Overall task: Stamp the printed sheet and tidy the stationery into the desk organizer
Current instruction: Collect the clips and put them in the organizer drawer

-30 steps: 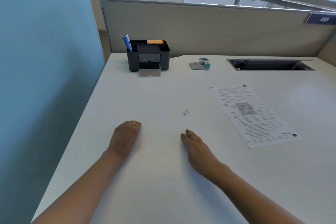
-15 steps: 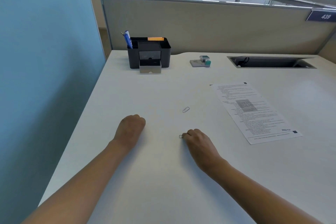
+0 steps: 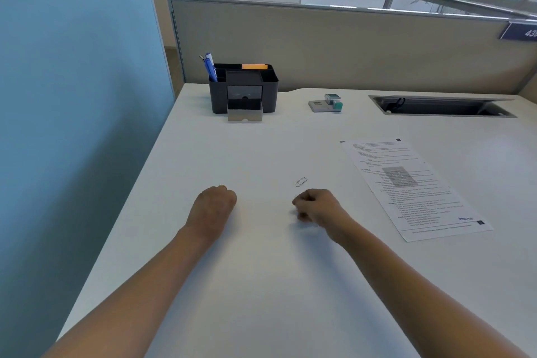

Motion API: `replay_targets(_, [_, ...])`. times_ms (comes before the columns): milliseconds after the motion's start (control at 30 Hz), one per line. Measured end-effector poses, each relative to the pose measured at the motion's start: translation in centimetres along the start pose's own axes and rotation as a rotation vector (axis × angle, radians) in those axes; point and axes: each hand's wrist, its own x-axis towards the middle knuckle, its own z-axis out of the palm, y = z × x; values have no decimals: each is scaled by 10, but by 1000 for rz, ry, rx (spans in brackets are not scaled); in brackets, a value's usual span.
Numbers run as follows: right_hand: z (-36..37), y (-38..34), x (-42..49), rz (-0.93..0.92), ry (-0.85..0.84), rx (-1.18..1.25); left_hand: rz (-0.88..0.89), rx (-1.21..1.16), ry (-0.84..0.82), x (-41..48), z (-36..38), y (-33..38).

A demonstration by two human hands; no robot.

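The printed sheet lies flat on the white desk, right of my hands. A small grey and teal stamp stands near the back, beside the black desk organizer, whose lower drawer is pulled out. One paper clip lies on the desk just beyond my right hand. That hand is raised a little, its fingers pinched together, and whatever it pinches is hidden. My left hand rests on the desk as a fist with nothing in it.
A blue pen and an orange note pad stand in the organizer. A recessed cable slot opens at the back right. A beige partition closes the desk's far edge, and a blue wall runs along the left.
My right hand went from flat to curled and pinched a second paper clip at its fingertips, then lifted slightly. The left hand's fingers curled into a fist.
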Motion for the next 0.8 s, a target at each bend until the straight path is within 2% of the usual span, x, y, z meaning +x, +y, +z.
replay_targets(100, [-7,-8,13,127,-42,487,-38,-7,17,4,3,-4])
replay_targets(167, [-11,-11,23,139,-37,565,-40,-41,23,7,13,-9])
replay_targets(200, [-13,-10,28,116,-31,513,-46,-64,2,8,12,-8])
replay_targets(300, [-19,-3,44,10,23,186,-123,10,-199,12,0,-2])
replay_targets(367, [-23,-2,51,-12,41,72,-140,-54,-239,12,3,-7])
replay_targets(433, [-25,-5,56,-26,31,20,-166,-65,-190,8,-3,-10])
replay_targets(500, [-25,-6,62,-40,32,-29,-195,-194,-201,8,-6,-13])
replay_targets(633, [-22,-6,66,-66,82,-128,-379,-328,-157,11,-11,-15])
replay_targets(800, [-21,-7,68,-64,104,-185,-557,-577,-202,19,-18,-18])
